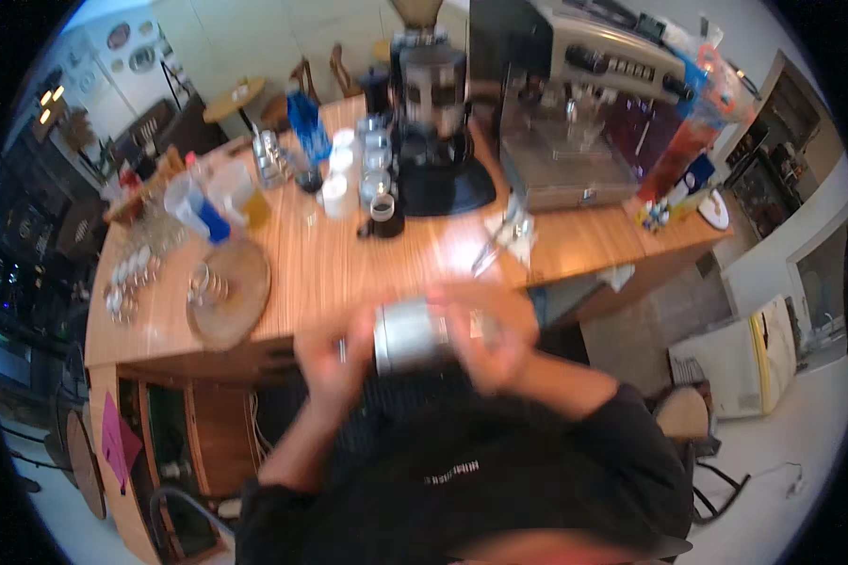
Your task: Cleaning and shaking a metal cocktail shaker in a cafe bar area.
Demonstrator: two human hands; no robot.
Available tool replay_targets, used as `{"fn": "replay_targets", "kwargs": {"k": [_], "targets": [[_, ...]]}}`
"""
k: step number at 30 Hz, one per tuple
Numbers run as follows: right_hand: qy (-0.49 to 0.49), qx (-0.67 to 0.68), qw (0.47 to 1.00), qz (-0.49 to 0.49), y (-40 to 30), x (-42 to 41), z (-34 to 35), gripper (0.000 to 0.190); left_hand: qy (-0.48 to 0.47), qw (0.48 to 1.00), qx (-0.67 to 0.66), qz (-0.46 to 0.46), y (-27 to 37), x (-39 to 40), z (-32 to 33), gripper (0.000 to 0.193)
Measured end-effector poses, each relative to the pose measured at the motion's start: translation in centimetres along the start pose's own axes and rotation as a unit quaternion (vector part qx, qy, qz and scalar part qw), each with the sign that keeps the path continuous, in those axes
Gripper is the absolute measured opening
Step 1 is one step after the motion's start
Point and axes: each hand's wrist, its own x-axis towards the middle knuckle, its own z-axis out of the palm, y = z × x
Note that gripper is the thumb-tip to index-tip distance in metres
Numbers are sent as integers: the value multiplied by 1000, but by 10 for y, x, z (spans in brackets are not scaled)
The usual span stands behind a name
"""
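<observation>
Between my two hands, in front of my chest and just off the counter's edge, a silvery metal container (410, 332) is held on its side; motion blurs it. My left hand (336, 353) grips its left end, and my right hand (491, 339) wraps its right end. Ahead on the wooden counter (325, 265) stands a small cup of dark liquid (381, 206) by a black holder. A round wooden tray (237, 311) with stacked glasses (212, 286) lies to the left. Metal utensils (487, 247) rest on a white cloth (519, 229) at the right.
A coffee grinder (431, 99) and an espresso machine (572, 141) stand at the back. Lidded jars (374, 155), plastic jugs (187, 205) and small glass cups (131, 282) occupy the counter's left part. A stool (682, 413) is at the right.
</observation>
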Motion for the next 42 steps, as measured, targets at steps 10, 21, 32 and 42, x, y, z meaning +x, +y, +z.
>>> {"fn": "replay_targets", "kwargs": {"k": [10,21,32,42], "targets": [[32,180,938,-293,30,-5,-43,20,-152,914,82,367,61,-12,31,43],[-64,184,978,-79,11,26,-45,30,-26,946,201,252,75,-21,19,38],[-43,-32,947,-317,13,42,16,5,75,889,140,430,65,-50,-8,23],[-103,64,938,-326,3,95,85,34,36,803,63,592,67,-53,-69,18]]}}
